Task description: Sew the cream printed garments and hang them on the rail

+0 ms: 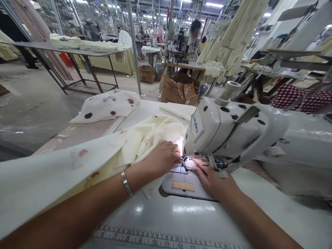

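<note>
A white sewing machine [233, 121] stands on the right of the table, its lamp lighting the presser foot [186, 164]. To the left of the foot, my left hand [163, 159] has its fingers curled down on cream printed fabric [101, 155], closed on it as far as I can see. This fabric lies bunched behind that hand and trails over my left forearm. On the other side, my right hand [214, 178] reaches under the machine head with fingers stretched toward the foot. Parts of its fingers are hidden by the machine.
A measuring tape strip [155, 240] runs along the table's front edge. White spotted fabric [106, 105] lies at the back left. Beyond are a cardboard box [178, 90], a long table [85, 52] with stacked cloth, and a person [194, 39] at another machine.
</note>
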The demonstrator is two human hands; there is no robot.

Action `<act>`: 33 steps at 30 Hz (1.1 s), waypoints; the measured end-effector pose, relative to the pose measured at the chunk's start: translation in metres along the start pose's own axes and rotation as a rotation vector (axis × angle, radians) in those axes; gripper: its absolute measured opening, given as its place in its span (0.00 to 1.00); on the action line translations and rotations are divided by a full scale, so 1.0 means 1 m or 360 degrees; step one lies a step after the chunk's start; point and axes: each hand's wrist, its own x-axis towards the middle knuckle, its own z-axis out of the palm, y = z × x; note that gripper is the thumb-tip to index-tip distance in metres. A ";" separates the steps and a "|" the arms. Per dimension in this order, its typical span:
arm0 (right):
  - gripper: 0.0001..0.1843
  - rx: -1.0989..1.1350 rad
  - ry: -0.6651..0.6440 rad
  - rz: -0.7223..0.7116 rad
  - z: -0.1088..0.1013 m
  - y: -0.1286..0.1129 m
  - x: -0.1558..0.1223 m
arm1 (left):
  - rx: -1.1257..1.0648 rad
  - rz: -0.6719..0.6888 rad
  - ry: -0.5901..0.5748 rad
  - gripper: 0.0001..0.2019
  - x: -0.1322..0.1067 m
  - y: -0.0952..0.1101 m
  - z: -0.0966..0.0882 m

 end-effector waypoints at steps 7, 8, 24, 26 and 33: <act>0.11 0.0017 0.0002 -0.0250 -0.015 -0.013 -0.006 | 0.0493 -0.0580 -0.0412 0.34 -0.054 0.042 -0.021; 0.12 0.0074 0.0003 -0.0374 -0.017 -0.019 -0.006 | 0.0473 -0.0544 -0.0456 0.32 -0.060 0.053 -0.025; 0.13 0.0117 0.0377 -0.0886 0.012 -0.032 -0.006 | 0.0119 -0.0247 -0.0052 0.14 -0.045 0.007 -0.006; 0.14 0.0101 0.0497 -0.0860 0.020 -0.029 -0.004 | 0.0114 -0.0275 -0.0017 0.14 -0.038 0.006 -0.004; 0.12 0.0184 0.0694 -0.0809 0.029 -0.031 -0.001 | 0.0362 -0.0240 -0.0041 0.16 -0.026 -0.011 -0.013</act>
